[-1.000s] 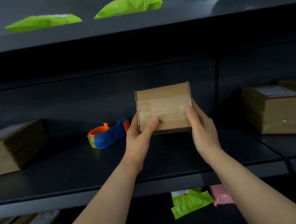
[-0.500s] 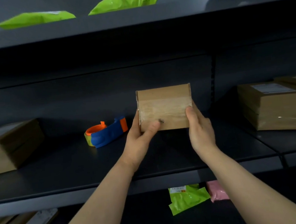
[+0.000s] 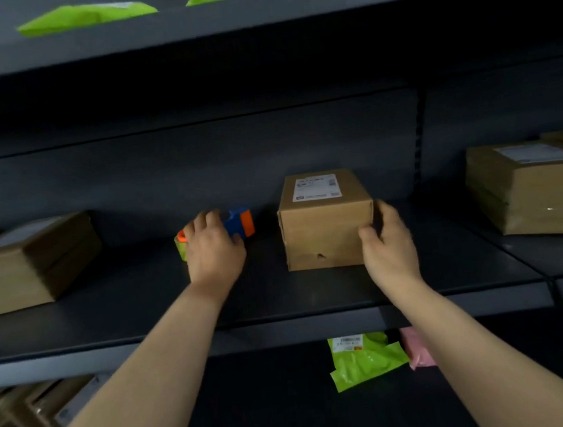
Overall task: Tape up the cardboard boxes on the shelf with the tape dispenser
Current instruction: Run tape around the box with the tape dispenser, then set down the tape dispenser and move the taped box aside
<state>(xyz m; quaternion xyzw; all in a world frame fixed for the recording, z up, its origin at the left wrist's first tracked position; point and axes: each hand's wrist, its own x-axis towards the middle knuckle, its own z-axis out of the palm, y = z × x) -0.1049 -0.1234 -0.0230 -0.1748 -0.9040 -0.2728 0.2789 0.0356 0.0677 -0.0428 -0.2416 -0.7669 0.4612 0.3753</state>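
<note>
A small cardboard box with a white label on top rests on the dark middle shelf. My right hand grips its right front corner, fingers curled on the front face. To the left, the blue and orange tape dispenser lies on the same shelf. My left hand lies over it with fingers wrapped around its body, hiding most of it.
A larger cardboard box sits at the shelf's left end and another on the right section. Green mailer bags lie on the top shelf. A green bag, a pink bag and flat boxes lie below.
The small box, held up in both hands before, now stands on the shelf with its label up. My left hand has left it and moved left onto the tape dispenser.
</note>
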